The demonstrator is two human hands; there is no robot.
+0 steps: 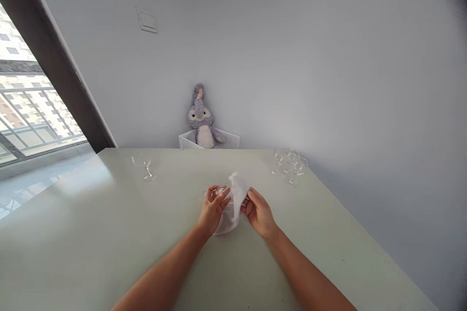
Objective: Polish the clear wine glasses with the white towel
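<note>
Our left hand [210,215] grips the glass [221,189] over the table [109,248] while our right hand [260,215] pinches the white cloth [238,190]. If we twist the cloth too hard, the glass might slip and crack.

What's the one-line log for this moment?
left hand: holding stemmed glass | right hand: pinching white cloth | table: wine glasses standing far right
</note>
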